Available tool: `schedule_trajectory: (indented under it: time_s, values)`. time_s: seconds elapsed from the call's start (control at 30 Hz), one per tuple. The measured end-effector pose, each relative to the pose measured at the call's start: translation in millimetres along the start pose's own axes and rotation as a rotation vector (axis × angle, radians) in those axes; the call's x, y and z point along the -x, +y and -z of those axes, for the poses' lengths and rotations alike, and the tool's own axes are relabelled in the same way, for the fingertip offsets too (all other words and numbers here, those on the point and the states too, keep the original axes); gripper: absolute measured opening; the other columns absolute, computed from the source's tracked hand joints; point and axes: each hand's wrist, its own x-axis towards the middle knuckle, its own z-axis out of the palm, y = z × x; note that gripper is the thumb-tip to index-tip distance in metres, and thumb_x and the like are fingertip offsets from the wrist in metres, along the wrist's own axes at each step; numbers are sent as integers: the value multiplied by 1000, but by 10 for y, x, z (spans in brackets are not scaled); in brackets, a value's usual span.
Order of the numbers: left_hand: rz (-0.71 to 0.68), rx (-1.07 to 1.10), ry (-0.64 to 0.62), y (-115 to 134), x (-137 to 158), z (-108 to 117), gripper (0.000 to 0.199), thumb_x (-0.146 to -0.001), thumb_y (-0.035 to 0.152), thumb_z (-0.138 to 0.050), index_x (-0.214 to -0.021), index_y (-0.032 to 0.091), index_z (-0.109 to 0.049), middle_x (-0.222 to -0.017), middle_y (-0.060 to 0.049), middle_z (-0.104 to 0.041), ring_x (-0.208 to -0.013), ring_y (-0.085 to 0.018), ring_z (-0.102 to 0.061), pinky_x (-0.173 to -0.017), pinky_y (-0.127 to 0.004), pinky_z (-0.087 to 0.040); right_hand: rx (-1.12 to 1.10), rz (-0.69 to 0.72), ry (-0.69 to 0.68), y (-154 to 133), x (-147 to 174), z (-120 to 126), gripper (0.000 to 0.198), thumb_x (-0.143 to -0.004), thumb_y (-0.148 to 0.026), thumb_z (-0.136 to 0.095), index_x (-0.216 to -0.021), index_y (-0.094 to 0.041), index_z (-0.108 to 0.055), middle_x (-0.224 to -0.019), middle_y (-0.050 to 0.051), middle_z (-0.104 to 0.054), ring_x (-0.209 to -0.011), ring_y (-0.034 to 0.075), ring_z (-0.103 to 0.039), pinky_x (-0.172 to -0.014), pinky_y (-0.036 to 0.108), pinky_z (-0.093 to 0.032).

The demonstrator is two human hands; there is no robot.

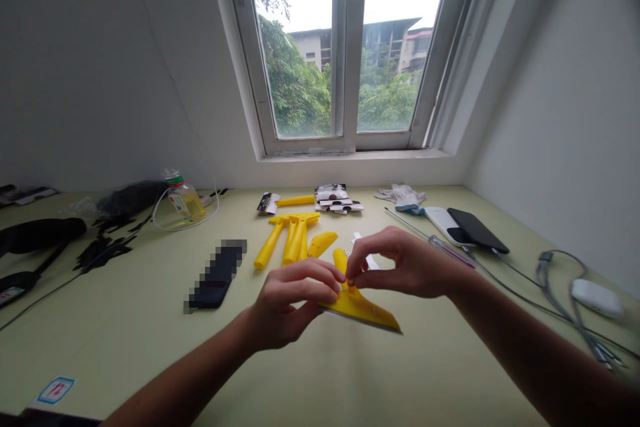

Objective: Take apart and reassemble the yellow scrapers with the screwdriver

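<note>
A yellow scraper (375, 310) with a thin dark edge along its wide head is held above the table, its handle pointing away from me. My left hand (300, 293) grips the left end of the head between thumb and fingers. With thumb and forefinger pinched, my right hand (395, 260) is at the joint of handle and head; anything tiny between those fingertips is hidden. Behind my hands lie several yellow scrapers (295, 240) and a loose yellow head piece (323, 243). White and metal strips (370, 260) show partly behind my right hand.
At the back are a carded yellow tool (295, 201), stacked cards (337, 199) and gloves (403, 197). A phone (220, 273) and a bottle of yellow liquid (185, 203) lie to the left. On the right are a screwdriver (440, 243), power banks (475, 227) and cables (545, 280).
</note>
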Motion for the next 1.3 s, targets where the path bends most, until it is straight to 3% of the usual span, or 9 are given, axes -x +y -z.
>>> schedule_trajectory:
  time_s: [0.1,0.23,0.37,0.5,0.7,0.93,1.03,1.17,1.3]
  values:
    - [170,234,78,41,-54,23,29,-76,5,-73,-98,23,-72,-90,-6,-69,-90,-21,-65,-84,-39,-54,-264,-6,33,64,-70,-158,12,-82,-25,-70,-89,-15,-72,-86,5,-72,-79,13,-64,-77,27,-51]
    - [389,515,265,-47,-106,39,19,-73,10,-78,-87,21,-71,-91,-3,-61,-84,-15,-59,-72,-28,-53,-658,-52,219,158,-166,-443,11,-82,-26,-71,-87,-17,-68,-85,3,-69,-81,16,-66,-76,31,-53]
    - [557,717,390,-202,-190,-15,16,-75,16,-76,-88,19,-68,-90,-2,-58,-74,-13,-58,-60,-25,-51,-935,-106,404,237,-262,-601,15,-84,-32,-68,-90,-19,-64,-79,2,-69,-66,17,-68,-67,35,-56]
    - [622,843,474,-311,-280,-117,33,-73,17,-79,-99,25,-60,-85,2,-61,-65,-11,-58,-59,-25,-51,-884,-111,534,253,-301,-584,16,-83,-32,-70,-88,-18,-64,-71,1,-68,-55,11,-61,-55,25,-50]
    - [606,880,631,-279,-342,-268,18,-71,15,-79,-79,19,-64,-87,1,-65,-69,-11,-60,-61,-25,-51,-885,-111,596,243,-296,-565,18,-81,-34,-71,-88,-20,-64,-67,0,-67,-53,11,-58,-54,25,-46]
    - [548,708,857,-274,-393,-485,12,-71,19,-80,-81,20,-74,-87,-2,-70,-70,-13,-62,-54,-23,-49,-907,-167,771,287,-330,-637,25,-72,-36,-78,-87,-19,-65,-69,-1,-66,-56,12,-60,-55,26,-48]
    - [584,588,851,-324,-305,-552,15,-78,24,-74,-93,19,-75,-97,-6,-71,-81,-15,-65,-65,-26,-53,-887,-198,842,371,-341,-647,28,-72,-37,-78,-88,-18,-66,-76,0,-67,-64,14,-63,-60,28,-52]
    - [599,566,721,-352,-138,-610,36,-81,25,-71,-117,20,-69,-122,-9,-66,-114,-23,-60,-94,-34,-50,-800,-218,900,459,-354,-636,31,-72,-39,-78,-90,-18,-65,-82,2,-68,-70,15,-64,-63,28,-53]
    - [623,582,711,-333,-89,-670,49,-78,24,-75,-126,22,-63,-130,-9,-62,-119,-25,-57,-101,-35,-46,-668,-212,912,469,-367,-670,28,-73,-40,-76,-87,-18,-65,-81,2,-68,-71,16,-63,-65,29,-54]
